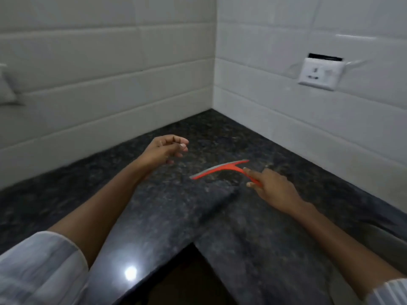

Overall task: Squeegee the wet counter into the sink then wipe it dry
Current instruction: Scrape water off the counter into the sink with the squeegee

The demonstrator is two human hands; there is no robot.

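Gripped by the right hand (272,186): the squeegee (220,169), red, its handle pinched in curled fingers with the forefinger laid along the stem toward the crossbar. Blade set low over the counter (167,216), near the inner corner where the two tiled walls (110,73) met; whether the rubber edge actually touched the stone, impossible to tell through the blur. Long axis of the blade running from lower left to upper right, roughly across the reach of the right forearm, handle pointing back toward the wrist. Left hand (164,148) hovering just beyond and to the left of the blade's near tip, fingers loosely curled, holding nothing, apart from the tool. Right hand clearly the working one, already on the handle; left merely close by. No sink plainly in view; a grey curved edge at the lower right, perhaps a basin rim, too cut off to call. Judged from this: stroke likely to be drawn away from the corner, blade broadside to the pull. Socket (319,73) on the right wall, well clear.
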